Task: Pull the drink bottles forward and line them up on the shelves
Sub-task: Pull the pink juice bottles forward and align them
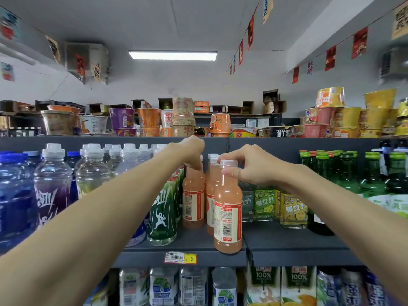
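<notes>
Reaching in with bare forearms (92, 213) on either side of the yellow price tag (180, 258). Pinching, with right hand (249, 167), thumb and curled fingers round the white cap of the front peach bottle (227, 208), full of cloudy pink drink, upright at the shelf (194, 241) edge just above-right of the tag. Clasping, with left hand (192, 151), fingers curled down, the top of the rear peach bottle (193, 202), equally full, farther back above the tag.
</notes>
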A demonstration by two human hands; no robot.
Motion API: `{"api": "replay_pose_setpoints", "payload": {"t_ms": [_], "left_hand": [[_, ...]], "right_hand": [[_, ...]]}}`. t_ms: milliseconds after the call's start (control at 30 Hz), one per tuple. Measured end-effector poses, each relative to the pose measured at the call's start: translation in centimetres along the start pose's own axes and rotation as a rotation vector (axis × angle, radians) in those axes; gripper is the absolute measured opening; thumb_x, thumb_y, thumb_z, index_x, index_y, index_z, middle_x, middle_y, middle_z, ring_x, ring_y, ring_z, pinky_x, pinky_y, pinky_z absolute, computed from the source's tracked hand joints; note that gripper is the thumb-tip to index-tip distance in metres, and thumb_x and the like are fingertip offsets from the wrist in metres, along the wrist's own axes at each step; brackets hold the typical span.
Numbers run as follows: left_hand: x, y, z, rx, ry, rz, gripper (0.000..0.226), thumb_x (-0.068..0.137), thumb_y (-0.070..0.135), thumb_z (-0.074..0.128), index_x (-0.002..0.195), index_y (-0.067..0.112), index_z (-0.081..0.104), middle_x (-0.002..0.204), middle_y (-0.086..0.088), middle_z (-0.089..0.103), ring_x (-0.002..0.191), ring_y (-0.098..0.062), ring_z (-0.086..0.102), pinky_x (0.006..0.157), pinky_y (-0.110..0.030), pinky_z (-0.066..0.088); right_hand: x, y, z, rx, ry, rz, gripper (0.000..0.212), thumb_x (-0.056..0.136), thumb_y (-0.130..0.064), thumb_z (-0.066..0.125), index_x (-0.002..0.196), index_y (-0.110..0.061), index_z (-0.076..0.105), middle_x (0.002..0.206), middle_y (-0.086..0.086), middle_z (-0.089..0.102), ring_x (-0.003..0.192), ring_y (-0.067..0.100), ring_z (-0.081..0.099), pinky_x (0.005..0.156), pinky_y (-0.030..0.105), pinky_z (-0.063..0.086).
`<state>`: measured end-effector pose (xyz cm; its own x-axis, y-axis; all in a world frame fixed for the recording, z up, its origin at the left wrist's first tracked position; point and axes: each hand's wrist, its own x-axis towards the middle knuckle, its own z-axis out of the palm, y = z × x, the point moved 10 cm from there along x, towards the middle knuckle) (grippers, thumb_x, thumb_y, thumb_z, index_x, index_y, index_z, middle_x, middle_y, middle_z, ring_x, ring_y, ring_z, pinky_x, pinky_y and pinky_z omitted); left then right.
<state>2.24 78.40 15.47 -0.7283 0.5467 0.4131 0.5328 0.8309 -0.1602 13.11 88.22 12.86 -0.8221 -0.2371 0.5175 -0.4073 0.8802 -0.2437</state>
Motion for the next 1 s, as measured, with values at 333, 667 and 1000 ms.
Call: {"api": "replay_pose_setpoints", "payload": {"t_ms": [333, 667, 1000], "left_hand": [[-0.1, 1.9, -0.1, 0.039, -0.063, 0.095, 0.051, 0.074, 0.037, 0.087, 0.107, 0.009, 0.06, 0.086, -0.001, 0.057, 0.075, -0.016, 0.057, 0.075, -0.032, 0.058], [-0.3, 1.6, 1.1, 0.065, -0.065, 0.071, 0.044, 0.073, 0.026, 0.088, 0.099, 0.012, 0.055, 0.083, -0.001, 0.051, 0.075, -0.017, 0.056, 0.061, -0.025, 0.048], [-0.2, 1.4, 1.9, 0.071, -0.065, 0.069, 0.053, 0.068, 0.03, 0.092, 0.107, 0.011, 0.062, 0.081, 0.0, 0.049, 0.071, -0.019, 0.056, 0.066, -0.03, 0.054]], "right_hand": [[0.0, 0.0, -0.1, -0.025, 0.007, 0.014, 0.025, 0.092, -0.04, 0.067, 0.103, -0.059, 0.058, 0.108, -0.016, 0.072, 0.092, -0.016, 0.057, 0.068, 0.013, 0.042], [-0.1, 0.4, -0.1, -0.021, 0.026, 0.047, 0.027, 0.093, -0.037, 0.068, 0.12, -0.039, 0.07, 0.115, -0.016, 0.07, 0.09, -0.004, 0.061, 0.069, 0.013, 0.043], [-0.2, 0.4, -0.2, -0.028, 0.03, 0.055, 0.032, 0.093, -0.037, 0.068, 0.125, -0.038, 0.068, 0.116, -0.016, 0.068, 0.094, -0.005, 0.058, 0.071, 0.015, 0.043]]}}
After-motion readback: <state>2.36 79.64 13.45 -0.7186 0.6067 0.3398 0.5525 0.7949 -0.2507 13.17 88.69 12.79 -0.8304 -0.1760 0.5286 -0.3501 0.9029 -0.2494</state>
